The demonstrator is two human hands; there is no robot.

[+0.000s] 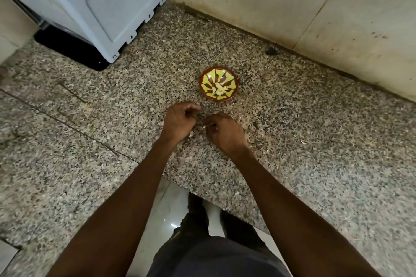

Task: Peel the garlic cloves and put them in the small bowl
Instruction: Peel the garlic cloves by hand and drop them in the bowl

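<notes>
We judge the job well along: several peeled garlic cloves (pixel 219 90) lie in the small bowl (pixel 203 87) on the table (pixel 315 141), while our right hand (pixel 225 130) pinches another pale piece and our left hand (pixel 180 119) hangs loosely curled, holding nothing.

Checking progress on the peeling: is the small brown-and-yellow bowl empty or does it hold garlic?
Not empty: the small brown-and-yellow bowl holds a few pale peeled garlic cloves at its centre.

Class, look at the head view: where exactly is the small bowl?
The small bowl sits on the speckled counter near the frame's centre, just beyond both hands and nearer the right hand, with peeled cloves inside.
</notes>
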